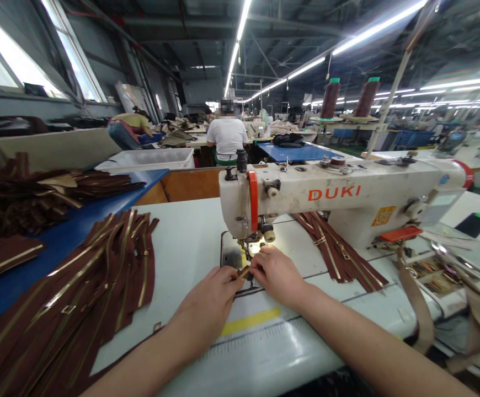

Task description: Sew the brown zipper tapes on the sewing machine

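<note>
Both hands meet just in front of the needle area of a white sewing machine [289, 190]. My left hand [217, 292] pinches the end of a brown zipper with gold teeth [245, 271]. On its other side, my right hand [275, 275] grips the same zipper end between thumb and fingers, close to the presser foot. The zipper's brown tape appears to run back under my left forearm. A large pile of brown zippers [111, 270] lies left of my hands. More brown zippers [341, 251] lie under the machine's arm.
A blue table [64, 242] at left bears further zipper bundles. Two brown thread cones [331, 99] stand behind the machine. At right, a tray [442, 278] holds small metal parts, with scissors [451, 256] and beige straps nearby. A person in a white shirt [227, 138] sits ahead.
</note>
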A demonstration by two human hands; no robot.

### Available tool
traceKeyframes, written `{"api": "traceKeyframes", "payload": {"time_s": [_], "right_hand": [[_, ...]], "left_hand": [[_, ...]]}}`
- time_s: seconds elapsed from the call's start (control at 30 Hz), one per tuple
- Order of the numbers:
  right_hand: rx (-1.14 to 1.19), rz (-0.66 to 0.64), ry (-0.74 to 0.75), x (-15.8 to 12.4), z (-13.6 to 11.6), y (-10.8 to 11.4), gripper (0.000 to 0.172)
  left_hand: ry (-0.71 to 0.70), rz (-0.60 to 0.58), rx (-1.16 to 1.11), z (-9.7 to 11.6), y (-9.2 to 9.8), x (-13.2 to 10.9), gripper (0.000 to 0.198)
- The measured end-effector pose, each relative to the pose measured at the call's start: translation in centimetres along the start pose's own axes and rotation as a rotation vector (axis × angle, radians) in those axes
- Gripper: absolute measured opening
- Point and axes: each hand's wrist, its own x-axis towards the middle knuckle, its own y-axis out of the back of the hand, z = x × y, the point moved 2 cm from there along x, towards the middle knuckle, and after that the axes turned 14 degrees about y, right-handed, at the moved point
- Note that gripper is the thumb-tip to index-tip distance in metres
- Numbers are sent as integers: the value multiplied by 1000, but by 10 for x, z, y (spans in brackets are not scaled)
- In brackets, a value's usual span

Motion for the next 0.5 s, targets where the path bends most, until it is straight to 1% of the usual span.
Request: {"api": "traceKeyframes", "payload": {"time_s": [0.13,0.17,0.2,0.27,0.33,0.43,0.5], "right_hand": [[0,-6,36,1,1,1,12],[4,-2,56,1,2,1,11],[8,-1,73,2,2,2,11],[9,-8,92,2,3,2,12],[6,-23,93,2,3,3,12],[6,-31,95,2,3,2,12],[5,-20,95,2,3,1,11]], "left_hand": [[63,-234,-165,12,17,9,29],[65,-268,-186,15,19,11,28],[65,-278,-193,17,19,11,26],[59,-236,-172,20,15,10,26],[41,-159,-122,21,7,7,27],[-12,-71,-30,22,-3,0,29],[-59,-10,41,23,-6,-4,29]]}}
